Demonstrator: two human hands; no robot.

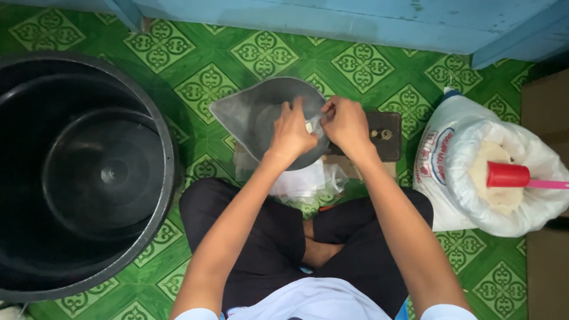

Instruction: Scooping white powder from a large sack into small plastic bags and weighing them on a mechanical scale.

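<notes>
A: Start with the big things. What fills the left side?

B: A wide black tub [83, 172] on the green patterned floor [201, 77], nothing visible inside it. On the right stands an open white sack [474, 172] of pale grain or powder, with a red scoop [508, 175] on a pink handle lying in its mouth. A blue wall [355, 18] runs along the far edge.

A: And in the middle?

B: A grey metal scale pan [261, 112] with a pouring spout pointing far left, sitting on a dark weighing scale [385, 136]. Just near of it lies a loose heap of clear plastic bags [308, 181], by the person's crossed legs.

A: The hands?

B: Both are over the pan. The left hand [290, 133] and the right hand [347, 124] meet on a small clear bag [314, 125], fingers of each pinched together on its edge. I'd say they are working its mouth, though the bag is mostly hidden between them.

A: What could go wrong?

B: The film is thin and slippery; if the pinch slips, the bag could drop into the pan. A wrist leaning on the pan's rim could tip it off the scale. And a wide elbow on the right might knock the scoop and spill from the sack.
</notes>
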